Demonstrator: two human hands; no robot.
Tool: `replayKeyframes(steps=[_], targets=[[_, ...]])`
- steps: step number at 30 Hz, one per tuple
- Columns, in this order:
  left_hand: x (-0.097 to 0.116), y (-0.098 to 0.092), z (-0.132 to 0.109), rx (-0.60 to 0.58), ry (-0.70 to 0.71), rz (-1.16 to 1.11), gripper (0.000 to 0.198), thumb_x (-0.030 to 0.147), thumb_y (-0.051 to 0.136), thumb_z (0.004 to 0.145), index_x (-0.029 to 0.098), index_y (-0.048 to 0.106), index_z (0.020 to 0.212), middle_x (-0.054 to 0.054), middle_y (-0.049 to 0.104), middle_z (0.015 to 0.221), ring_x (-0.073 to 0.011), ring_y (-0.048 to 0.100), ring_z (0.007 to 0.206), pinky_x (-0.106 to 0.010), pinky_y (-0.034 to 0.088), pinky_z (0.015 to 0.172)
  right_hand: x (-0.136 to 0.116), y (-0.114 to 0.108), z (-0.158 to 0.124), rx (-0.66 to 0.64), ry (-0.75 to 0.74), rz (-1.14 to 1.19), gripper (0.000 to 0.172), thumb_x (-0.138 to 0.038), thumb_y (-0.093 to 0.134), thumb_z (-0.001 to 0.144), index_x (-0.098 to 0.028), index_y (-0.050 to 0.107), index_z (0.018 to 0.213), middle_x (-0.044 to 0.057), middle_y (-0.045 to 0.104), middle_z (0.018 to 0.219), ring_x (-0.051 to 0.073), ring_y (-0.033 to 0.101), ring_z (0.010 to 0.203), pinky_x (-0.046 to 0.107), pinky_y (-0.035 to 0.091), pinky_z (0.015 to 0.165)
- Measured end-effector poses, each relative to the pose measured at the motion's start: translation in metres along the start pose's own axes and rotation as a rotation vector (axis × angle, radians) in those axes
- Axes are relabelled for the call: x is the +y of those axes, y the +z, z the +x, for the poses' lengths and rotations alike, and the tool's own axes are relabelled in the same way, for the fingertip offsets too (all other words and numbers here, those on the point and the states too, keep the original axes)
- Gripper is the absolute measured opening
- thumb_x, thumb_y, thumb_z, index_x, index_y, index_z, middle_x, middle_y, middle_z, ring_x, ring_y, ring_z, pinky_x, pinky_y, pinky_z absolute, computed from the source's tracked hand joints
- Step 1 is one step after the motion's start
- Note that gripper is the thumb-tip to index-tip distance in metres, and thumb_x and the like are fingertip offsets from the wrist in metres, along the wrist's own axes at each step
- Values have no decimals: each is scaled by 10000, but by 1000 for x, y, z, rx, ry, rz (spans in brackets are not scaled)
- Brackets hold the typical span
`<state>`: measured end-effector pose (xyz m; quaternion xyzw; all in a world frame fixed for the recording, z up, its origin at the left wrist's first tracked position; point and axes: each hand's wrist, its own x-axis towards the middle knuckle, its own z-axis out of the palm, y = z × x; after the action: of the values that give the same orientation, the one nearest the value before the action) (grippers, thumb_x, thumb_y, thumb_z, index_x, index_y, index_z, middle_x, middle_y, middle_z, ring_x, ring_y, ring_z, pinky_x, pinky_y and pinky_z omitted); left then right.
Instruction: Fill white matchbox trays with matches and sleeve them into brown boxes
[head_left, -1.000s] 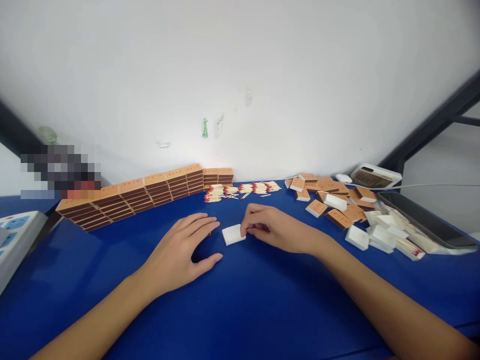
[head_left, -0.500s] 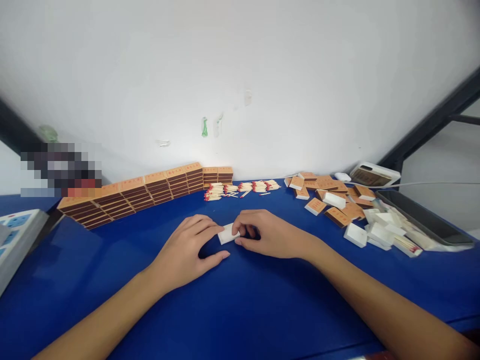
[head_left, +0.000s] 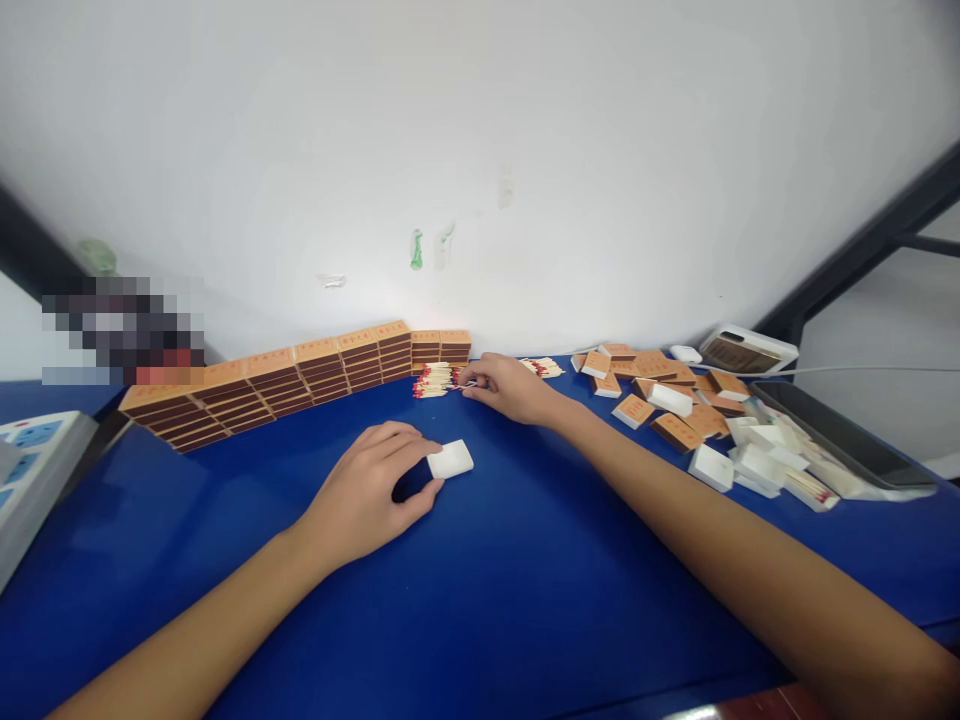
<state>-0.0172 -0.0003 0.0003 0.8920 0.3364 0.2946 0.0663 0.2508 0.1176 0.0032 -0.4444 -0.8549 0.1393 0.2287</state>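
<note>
My left hand (head_left: 382, 483) grips the left end of a small white matchbox tray (head_left: 452, 460) between thumb and fingers. The tray lies on the blue table. Beyond it, my right hand (head_left: 504, 387) reaches into the row of loose red-tipped matches (head_left: 433, 380) by the wall. Its thumb and fingers are pinched on matches there, though how many is hidden. More matches (head_left: 546, 368) show to the right of that hand.
Stacked matchboxes (head_left: 315, 372) line the wall at the left. At the right lie a heap of matchbox sleeves (head_left: 651, 366), white trays (head_left: 757, 465), a dark tray-like object (head_left: 847, 430) and a white-edged device (head_left: 750, 350). A white cable (head_left: 862, 368) crosses there.
My right hand has left the white tray and moved forward to the matches. My left thumb and fingers have closed on the tray's left end.
</note>
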Motion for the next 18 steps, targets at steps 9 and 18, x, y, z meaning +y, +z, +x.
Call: replayKeyframes(steps=[9, 18], targets=[[-1, -2, -3, -11, 2, 3, 295, 242, 672, 982, 211, 687, 1276, -82, 767, 1175, -274, 659, 1173, -465, 530, 998, -23, -4, -6, -99, 149, -70, 132, -206, 673, 990, -158, 696, 869, 43, 637, 870, 153, 528, 742, 284, 359, 694], [1, -1, -3, -44, 6, -2, 308, 242, 680, 974, 232, 666, 1282, -54, 760, 1180, -260, 653, 1169, -445, 511, 1000, -43, -6, -56, -81, 215, 55, 180, -345, 681, 994, -188, 692, 905, 18, 629, 845, 156, 525, 739, 299, 354, 674]])
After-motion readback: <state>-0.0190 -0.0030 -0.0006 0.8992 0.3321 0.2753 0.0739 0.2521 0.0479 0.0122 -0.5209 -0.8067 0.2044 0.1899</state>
